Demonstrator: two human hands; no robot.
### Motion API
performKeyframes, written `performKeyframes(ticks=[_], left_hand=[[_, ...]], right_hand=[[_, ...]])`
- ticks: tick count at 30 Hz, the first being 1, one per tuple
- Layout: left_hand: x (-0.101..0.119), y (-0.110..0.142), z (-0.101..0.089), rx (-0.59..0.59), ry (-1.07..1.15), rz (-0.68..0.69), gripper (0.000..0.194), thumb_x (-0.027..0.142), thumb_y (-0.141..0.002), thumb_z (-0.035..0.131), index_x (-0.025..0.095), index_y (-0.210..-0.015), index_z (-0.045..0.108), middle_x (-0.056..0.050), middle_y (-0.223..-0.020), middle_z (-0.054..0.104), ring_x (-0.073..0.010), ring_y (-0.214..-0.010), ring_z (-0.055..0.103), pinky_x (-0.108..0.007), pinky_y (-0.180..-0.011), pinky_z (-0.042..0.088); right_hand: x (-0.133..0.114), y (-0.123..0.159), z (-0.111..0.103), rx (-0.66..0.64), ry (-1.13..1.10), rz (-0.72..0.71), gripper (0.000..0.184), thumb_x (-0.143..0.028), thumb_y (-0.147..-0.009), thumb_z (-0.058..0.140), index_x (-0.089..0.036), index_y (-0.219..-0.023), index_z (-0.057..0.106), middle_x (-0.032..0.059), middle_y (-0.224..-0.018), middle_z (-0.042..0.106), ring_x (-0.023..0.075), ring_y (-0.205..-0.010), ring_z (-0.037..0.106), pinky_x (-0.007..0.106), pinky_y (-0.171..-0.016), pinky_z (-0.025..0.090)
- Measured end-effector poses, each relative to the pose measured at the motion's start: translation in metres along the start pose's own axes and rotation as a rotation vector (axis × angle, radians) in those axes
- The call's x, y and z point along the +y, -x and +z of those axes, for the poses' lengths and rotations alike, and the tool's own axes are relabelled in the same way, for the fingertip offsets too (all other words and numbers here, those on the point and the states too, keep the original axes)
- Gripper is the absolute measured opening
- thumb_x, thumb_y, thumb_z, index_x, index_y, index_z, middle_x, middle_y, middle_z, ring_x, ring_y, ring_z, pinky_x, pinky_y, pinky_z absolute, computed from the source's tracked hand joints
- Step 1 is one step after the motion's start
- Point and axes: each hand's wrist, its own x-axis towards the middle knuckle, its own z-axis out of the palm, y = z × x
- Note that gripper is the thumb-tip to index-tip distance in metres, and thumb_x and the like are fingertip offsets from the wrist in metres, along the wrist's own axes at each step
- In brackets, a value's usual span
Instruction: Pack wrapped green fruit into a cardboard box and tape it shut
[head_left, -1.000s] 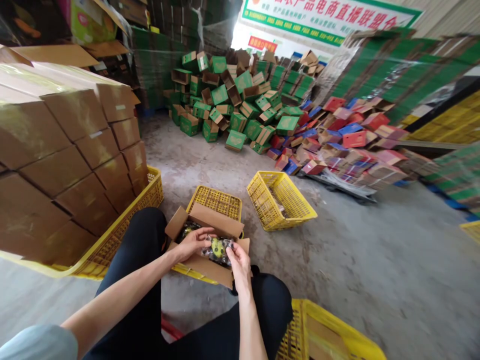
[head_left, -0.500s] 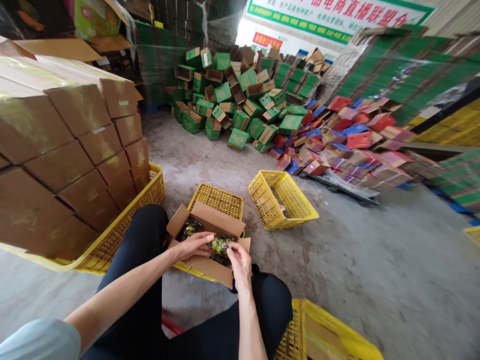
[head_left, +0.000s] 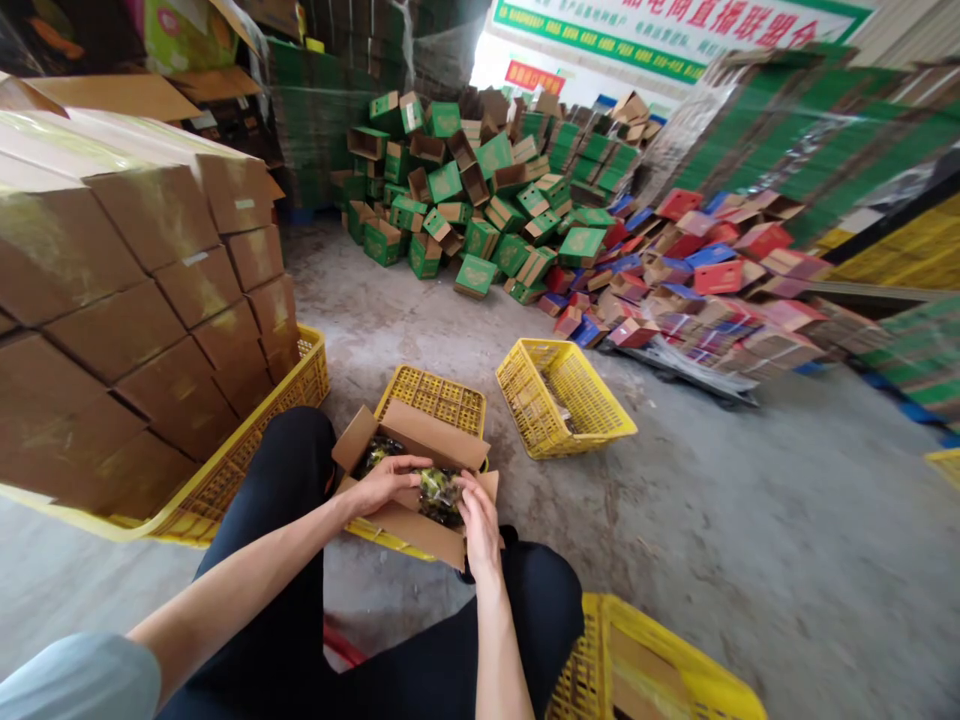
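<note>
An open cardboard box stands in front of me on a yellow crate, its flaps folded outward. Inside it lies a clear plastic bag of green and dark produce; its exact kind cannot be made out. My left hand grips the bag's left side with fingers reaching over its top. On the right edge, my right hand holds the plastic, fingers against it. A second similar clear bag sits in the box's left end, partly covered by my left hand.
Under the box is an upturned yellow crate. Another yellow crate stands beyond to the right, and one with cardboard is by my right knee. Stacked cartons rise at left. Green boxes and red-blue boxes are heaped behind.
My right hand has gone from pinching the plastic at the bag's edge to lying along its right side. My left hand's fingers have shifted slightly on the bag, which stays in the box.
</note>
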Motion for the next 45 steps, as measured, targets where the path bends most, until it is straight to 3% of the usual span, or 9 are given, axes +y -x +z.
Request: performKeyframes(ticks=[6, 12, 18, 23, 26, 31, 38, 42, 45], left_hand=[[0.006, 0.005, 0.004, -0.056, -0.123, 0.078, 0.059, 0.023, -0.068, 0.089, 0.017, -0.125, 0.075, -0.014, -0.136, 0.068, -0.0305, -0.122, 0.064, -0.035, -0.101, 0.049], [0.008, 0.005, 0.006, -0.032, 0.01, 0.069, 0.083, 0.025, -0.073, 0.087, 0.031, -0.149, 0.055, -0.011, -0.166, 0.035, -0.0343, -0.143, 0.046, -0.039, -0.099, 0.052], [0.001, 0.002, 0.002, -0.083, -0.123, -0.019, 0.059, 0.047, -0.079, 0.085, 0.014, -0.125, 0.071, -0.015, -0.123, 0.07, -0.0268, -0.107, 0.069, -0.038, -0.093, 0.054], [0.002, 0.0, 0.0, -0.063, -0.209, 0.052, 0.053, 0.049, -0.072, 0.089, 0.012, -0.107, 0.075, -0.008, -0.098, 0.075, -0.0205, -0.089, 0.069, -0.032, -0.089, 0.052], [0.003, -0.001, -0.003, -0.065, -0.264, 0.065, 0.05, 0.049, -0.072, 0.088, 0.011, -0.102, 0.077, -0.007, -0.094, 0.075, -0.0196, -0.085, 0.069, -0.031, -0.089, 0.051], [-0.001, -0.002, -0.005, -0.061, -0.284, 0.042, 0.045, 0.048, -0.074, 0.088, 0.011, -0.098, 0.079, -0.008, -0.094, 0.077, -0.0221, -0.088, 0.071, -0.033, -0.091, 0.052], [0.002, 0.002, 0.001, -0.034, -0.078, -0.089, 0.092, 0.051, -0.07, 0.091, 0.023, -0.149, 0.054, -0.018, -0.153, 0.053, -0.0303, -0.123, 0.066, -0.04, -0.099, 0.055], [0.005, 0.002, 0.002, -0.004, -0.021, -0.296, 0.093, 0.077, -0.082, 0.067, 0.017, -0.151, 0.048, -0.024, -0.137, 0.064, -0.0288, -0.099, 0.076, -0.041, -0.089, 0.061], [0.004, 0.002, 0.0, -0.046, -0.065, -0.24, 0.078, 0.06, -0.078, 0.082, 0.015, -0.137, 0.059, -0.02, -0.122, 0.071, -0.025, -0.092, 0.077, -0.038, -0.087, 0.061]], right_hand=[[-0.003, 0.01, 0.005, -0.076, -0.139, 0.179, 0.066, -0.053, -0.073, 0.084, -0.026, -0.13, 0.068, 0.0119, -0.133, 0.071, 0.0307, -0.116, 0.07, 0.042, -0.087, 0.062], [-0.006, 0.011, 0.005, -0.144, -0.048, 0.024, 0.056, -0.043, -0.071, 0.085, -0.023, -0.121, 0.072, 0.0093, -0.12, 0.076, 0.0277, -0.107, 0.072, 0.039, -0.094, 0.058], [-0.008, 0.01, 0.005, -0.166, -0.03, -0.038, 0.051, -0.042, -0.072, 0.085, -0.023, -0.117, 0.072, 0.0083, -0.112, 0.078, 0.0268, -0.099, 0.074, 0.04, -0.093, 0.059], [-0.008, 0.011, 0.006, -0.194, -0.068, -0.059, 0.072, -0.044, -0.079, 0.083, -0.027, -0.144, 0.057, 0.011, -0.141, 0.065, 0.0288, -0.124, 0.067, 0.042, -0.106, 0.053], [-0.009, 0.01, 0.006, -0.188, -0.039, -0.025, 0.077, -0.048, -0.079, 0.083, -0.027, -0.147, 0.054, 0.0122, -0.14, 0.066, 0.0297, -0.12, 0.069, 0.044, -0.104, 0.055], [-0.014, 0.01, 0.008, -0.219, 0.029, -0.001, 0.059, -0.05, -0.077, 0.084, -0.02, -0.125, 0.07, 0.011, -0.116, 0.078, 0.0304, -0.107, 0.074, 0.045, -0.098, 0.058], [-0.014, 0.007, 0.008, -0.117, 0.035, -0.135, 0.058, -0.046, -0.072, 0.085, -0.02, -0.122, 0.072, 0.0131, -0.125, 0.075, 0.0316, -0.117, 0.07, 0.046, -0.105, 0.055], [-0.012, 0.008, 0.006, -0.146, 0.138, -0.148, 0.057, -0.039, -0.076, 0.081, -0.022, -0.129, 0.071, 0.0126, -0.129, 0.073, 0.0324, -0.123, 0.067, 0.049, -0.109, 0.051], [-0.01, 0.01, 0.005, -0.177, 0.23, -0.166, 0.052, -0.036, -0.078, 0.077, -0.026, -0.129, 0.072, 0.0106, -0.136, 0.069, 0.0327, -0.136, 0.058, 0.05, -0.113, 0.047]])
